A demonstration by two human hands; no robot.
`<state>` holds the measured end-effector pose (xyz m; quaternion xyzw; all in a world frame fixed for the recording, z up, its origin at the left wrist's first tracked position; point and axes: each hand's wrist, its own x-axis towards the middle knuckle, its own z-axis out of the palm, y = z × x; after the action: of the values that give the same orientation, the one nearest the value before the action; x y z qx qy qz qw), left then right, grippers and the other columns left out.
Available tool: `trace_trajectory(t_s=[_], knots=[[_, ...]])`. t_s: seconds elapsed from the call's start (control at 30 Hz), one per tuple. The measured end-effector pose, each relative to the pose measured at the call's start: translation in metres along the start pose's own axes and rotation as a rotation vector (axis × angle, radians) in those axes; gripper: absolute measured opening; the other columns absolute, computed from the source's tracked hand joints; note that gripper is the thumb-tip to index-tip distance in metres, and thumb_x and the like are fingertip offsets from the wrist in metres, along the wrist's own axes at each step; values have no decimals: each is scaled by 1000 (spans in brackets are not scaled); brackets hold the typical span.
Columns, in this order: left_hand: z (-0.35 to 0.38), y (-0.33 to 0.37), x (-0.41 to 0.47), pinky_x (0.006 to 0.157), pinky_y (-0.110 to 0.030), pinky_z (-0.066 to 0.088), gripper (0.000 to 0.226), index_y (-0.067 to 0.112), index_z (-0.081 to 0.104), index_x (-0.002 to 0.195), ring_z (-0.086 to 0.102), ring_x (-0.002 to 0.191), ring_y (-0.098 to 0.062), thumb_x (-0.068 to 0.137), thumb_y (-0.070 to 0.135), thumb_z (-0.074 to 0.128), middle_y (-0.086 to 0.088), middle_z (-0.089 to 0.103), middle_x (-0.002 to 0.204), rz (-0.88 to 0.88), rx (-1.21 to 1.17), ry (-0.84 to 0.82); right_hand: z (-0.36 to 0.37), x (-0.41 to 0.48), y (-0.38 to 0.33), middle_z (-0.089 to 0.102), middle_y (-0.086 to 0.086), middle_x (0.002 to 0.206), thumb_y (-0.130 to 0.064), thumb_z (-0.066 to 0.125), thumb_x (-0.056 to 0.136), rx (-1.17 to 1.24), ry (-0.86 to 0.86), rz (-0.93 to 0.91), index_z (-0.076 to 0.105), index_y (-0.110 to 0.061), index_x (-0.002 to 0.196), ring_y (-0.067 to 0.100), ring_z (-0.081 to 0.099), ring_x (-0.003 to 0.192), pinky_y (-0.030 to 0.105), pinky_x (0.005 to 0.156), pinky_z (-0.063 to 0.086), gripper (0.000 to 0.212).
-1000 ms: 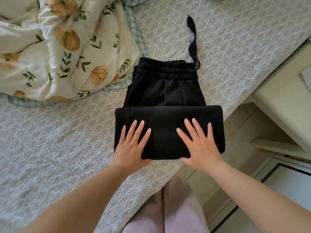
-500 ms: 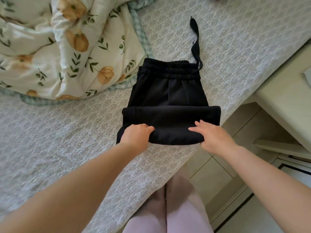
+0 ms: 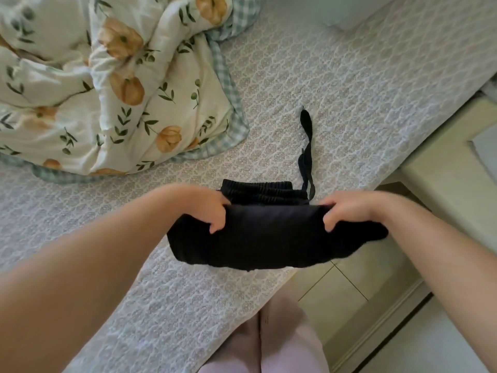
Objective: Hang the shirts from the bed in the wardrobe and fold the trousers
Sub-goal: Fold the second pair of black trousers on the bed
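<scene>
Black trousers lie partly folded near the bed's front edge. Their elastic waistband shows behind the raised fold, and a black drawstring trails away over the bed. My left hand grips the left end of the folded bundle, thumb on top. My right hand grips the right end the same way. The bundle is lifted toward the waistband and its lower edge hangs over the bed's edge. No shirts are in view.
The bed has a grey patterned cover. A crumpled floral duvet fills the back left. A pale bedside unit stands at the right, with tiled floor below. My legs in pink trousers stand against the bed.
My hands went from pressing flat on the trousers to gripping the folded part, then lifted it forward toward the waistband. The view tilted down.
</scene>
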<state>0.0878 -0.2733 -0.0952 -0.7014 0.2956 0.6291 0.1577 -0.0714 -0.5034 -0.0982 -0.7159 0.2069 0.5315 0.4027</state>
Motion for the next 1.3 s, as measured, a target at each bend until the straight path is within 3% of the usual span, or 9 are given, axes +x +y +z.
trace_trajectory(t_s=[0.13, 0.27, 0.43, 0.6, 0.73, 0.97, 1.03, 1.13, 1.3], knots=[[-17, -1, 21, 89, -38, 43, 56, 32, 36, 140, 46, 118, -26, 86, 30, 50, -2, 49, 132, -9, 87, 520, -19, 23, 6, 65, -9, 92, -21, 62, 79, -13, 505, -115, 65, -34, 87, 17, 59, 92, 28, 75, 44, 15], [22, 16, 50, 115, -55, 8, 89, 31, 2, 151, 8, 145, -25, 82, 72, 42, 0, 11, 158, 82, 197, 751, 2, 46, 8, 62, -2, 118, -31, 55, 89, -218, 1001, -199, 60, -21, 120, 22, 50, 112, 37, 93, 37, 33], [43, 20, 82, 112, -54, -10, 108, 27, -18, 148, -13, 146, -25, 74, 82, 39, -3, -10, 159, 36, 241, 717, 25, 73, 15, 49, -3, 135, -49, 43, 93, -348, 741, -191, 44, -24, 136, 19, 40, 127, 38, 105, 27, 50], [5, 23, 94, 114, -51, 11, 118, 25, 6, 151, 19, 142, -25, 62, 82, 57, -2, 24, 153, 115, 161, 632, -3, 88, 9, 53, 3, 126, -33, 52, 92, 261, 911, -22, 52, -16, 124, 21, 53, 111, 29, 82, 40, 36], [-16, 30, 96, 88, -36, 39, 98, 22, 38, 135, 48, 114, -20, 58, 74, 68, 2, 50, 125, 205, 114, 641, -28, 103, -1, 58, 7, 119, -37, 60, 87, 356, 758, 207, 50, -9, 128, 24, 56, 105, 27, 73, 38, 51], [15, 37, 72, 75, -29, 31, 55, 20, 53, 119, 55, 96, -18, 79, 56, 64, 3, 55, 104, 393, 222, 932, -28, 119, -19, 59, 13, 114, -27, 55, 91, 22, 534, 327, 55, -2, 114, 26, 55, 85, 28, 67, 41, 34], [23, 34, 59, 73, -30, 36, 43, 18, 60, 112, 58, 90, -21, 80, 46, 68, 0, 58, 100, 489, 248, 993, -34, 114, -21, 58, 15, 111, -22, 43, 97, 135, 566, 293, 53, -1, 110, 22, 49, 71, 28, 55, 37, 27], [33, 29, 45, 61, -30, 45, 33, 15, 70, 95, 63, 74, -22, 69, 32, 82, -2, 61, 85, 606, 301, 1070, -42, 96, -21, 61, 11, 114, -26, 37, 100, 370, 622, 114, 54, -5, 115, 23, 56, 89, 27, 63, 41, 31], [59, 36, 31, 54, -30, 46, 17, 18, 73, 90, 57, 65, -20, 74, 20, 77, -1, 59, 77, 643, 322, 1237, -16, 58, -46, 58, -1, 85, -27, 42, 99, 53, 420, -223, 54, -17, 86, 19, 56, 82, 32, 71, 42, 20]])
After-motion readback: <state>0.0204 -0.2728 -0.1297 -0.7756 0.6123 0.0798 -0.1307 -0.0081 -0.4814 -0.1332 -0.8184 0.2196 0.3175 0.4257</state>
